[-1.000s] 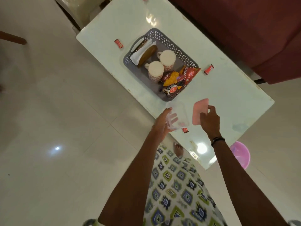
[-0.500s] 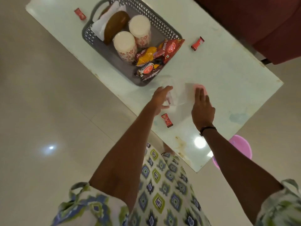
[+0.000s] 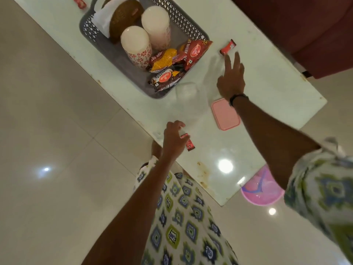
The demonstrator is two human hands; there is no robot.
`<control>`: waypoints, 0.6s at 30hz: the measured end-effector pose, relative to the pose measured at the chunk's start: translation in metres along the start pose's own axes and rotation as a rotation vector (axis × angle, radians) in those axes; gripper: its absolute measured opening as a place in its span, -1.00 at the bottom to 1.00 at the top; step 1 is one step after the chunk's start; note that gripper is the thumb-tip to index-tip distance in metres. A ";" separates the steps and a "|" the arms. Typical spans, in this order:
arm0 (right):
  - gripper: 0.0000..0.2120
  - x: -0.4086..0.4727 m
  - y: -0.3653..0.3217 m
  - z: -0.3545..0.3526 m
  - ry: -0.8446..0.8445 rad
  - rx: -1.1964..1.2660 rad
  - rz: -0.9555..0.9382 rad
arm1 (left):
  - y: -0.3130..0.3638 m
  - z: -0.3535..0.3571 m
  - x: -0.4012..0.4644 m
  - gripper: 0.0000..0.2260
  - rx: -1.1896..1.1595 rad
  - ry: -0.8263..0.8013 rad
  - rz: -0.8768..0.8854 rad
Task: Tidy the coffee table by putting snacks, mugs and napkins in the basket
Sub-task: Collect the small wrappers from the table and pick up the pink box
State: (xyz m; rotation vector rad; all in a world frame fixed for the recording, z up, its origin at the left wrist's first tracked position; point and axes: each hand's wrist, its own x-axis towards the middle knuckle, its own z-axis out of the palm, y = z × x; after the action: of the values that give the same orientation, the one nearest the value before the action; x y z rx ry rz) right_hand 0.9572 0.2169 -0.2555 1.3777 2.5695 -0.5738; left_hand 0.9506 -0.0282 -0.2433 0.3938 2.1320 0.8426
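Observation:
A grey basket [image 3: 89,29] on the white coffee table [image 3: 267,88] holds two upturned patterned mugs [image 3: 136,46], a white napkin [image 3: 102,22], a brown woven piece and several snack packets [image 3: 172,64]. My left hand [image 3: 172,137] curls over a small red candy [image 3: 189,144] near the table's front edge, fingertips on its upper end. My right hand [image 3: 232,77] hovers with fingers spread just short of another red candy [image 3: 227,47] beside the basket. A clear plastic container [image 3: 191,98] and its pink lid [image 3: 225,115] lie on the table between my hands.
A third red candy [image 3: 79,2] lies at the table's far left. A maroon sofa [image 3: 298,29] borders the table's far side. A pink bucket [image 3: 261,190] stands on the tiled floor past the table's near right corner.
Both hands set the clear container and pink lid down. My left hand drew back to the near candy; my right hand reached forward toward the far candy. The view moved closer.

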 end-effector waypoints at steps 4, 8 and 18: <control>-0.43 0.044 0.003 0.000 -0.079 -0.123 -0.052 | -0.017 0.022 -0.013 -0.55 0.079 0.009 0.071; -0.55 0.047 0.011 0.015 0.062 -0.085 -0.123 | -0.027 0.034 -0.015 -0.68 0.144 0.036 0.114; -0.48 0.081 -0.002 0.008 0.153 0.020 -0.190 | -0.031 0.028 -0.006 -0.93 -0.143 0.089 0.081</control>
State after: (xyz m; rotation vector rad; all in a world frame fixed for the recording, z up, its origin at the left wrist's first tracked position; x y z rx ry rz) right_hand 0.9102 0.2748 -0.2889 1.2363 2.8457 -0.5428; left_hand 0.9761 -0.0412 -0.2744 0.3766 2.1330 1.0705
